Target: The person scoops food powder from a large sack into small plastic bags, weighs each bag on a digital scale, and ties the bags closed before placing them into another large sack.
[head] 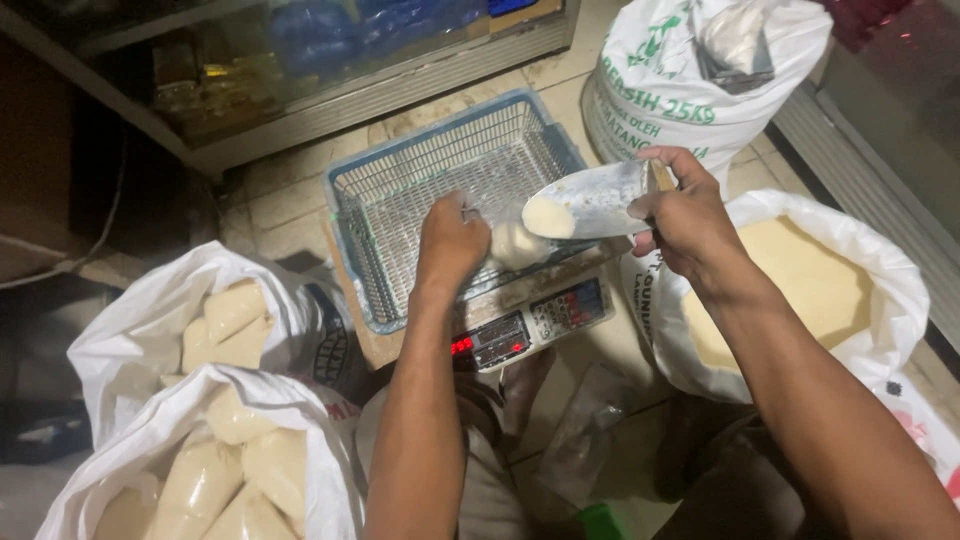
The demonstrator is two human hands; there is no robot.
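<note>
The left hand (452, 240) was pinched shut on the mouth of a small clear plastic bag (516, 244) already partly full of pale powder, and the right hand (683, 208) was wrapped tight around the handle of a flat metal scoop (590, 200) carrying a little heap of the same stuff, tipped toward the bag opening.

Going left to right: two white sacks stuffed with sealed pale packets (215, 400) sat at the left, well apart from the action. Then came the blue wire basket (400, 190) on the tiled floor, with the bag held up right over its near edge, just above the digital scale with red digits (530, 322). On the right was the open white sack of loose pale powder (810, 280), and behind it a printed white sack (680, 80), folded shut.

What I'd have worried about: the bag mouth looked narrow next to that wide scoop blade, so a quick tilt would've dumped powder over the rim and straight through the basket mesh (good luck sweeping that up). The left hand only held one side of the mouth as far as I could tell, so it could've sagged shut mid-pour. And powder drifting onto the scale's keypad and display wouldn't have done the readings any favours.
</note>
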